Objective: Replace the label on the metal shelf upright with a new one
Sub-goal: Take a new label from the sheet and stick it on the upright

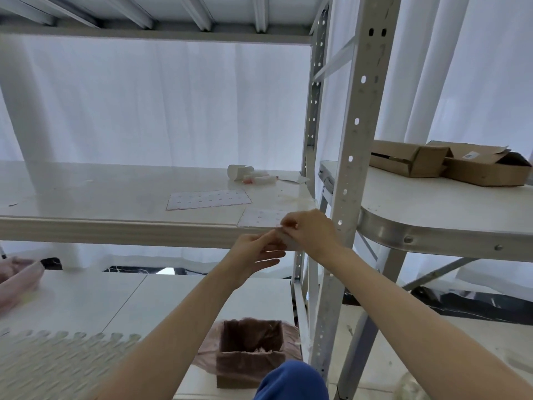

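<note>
The grey perforated metal shelf upright (353,134) runs top to bottom right of centre. Just left of it, at the shelf's front edge, my right hand (310,230) and my left hand (255,252) meet and pinch a small white label (291,244) between their fingertips. The label is blurred and partly hidden by my fingers. A sheet of labels (262,217) lies on the shelf right behind my hands. A second sheet of labels (207,199) lies further back.
A white label roll and scraps (248,175) sit at the shelf's back. Cardboard boxes (450,163) rest on the round-cornered table (432,235) at right. Below stands a bin lined with a pink bag (249,353). My blue knee (291,381) shows at the bottom.
</note>
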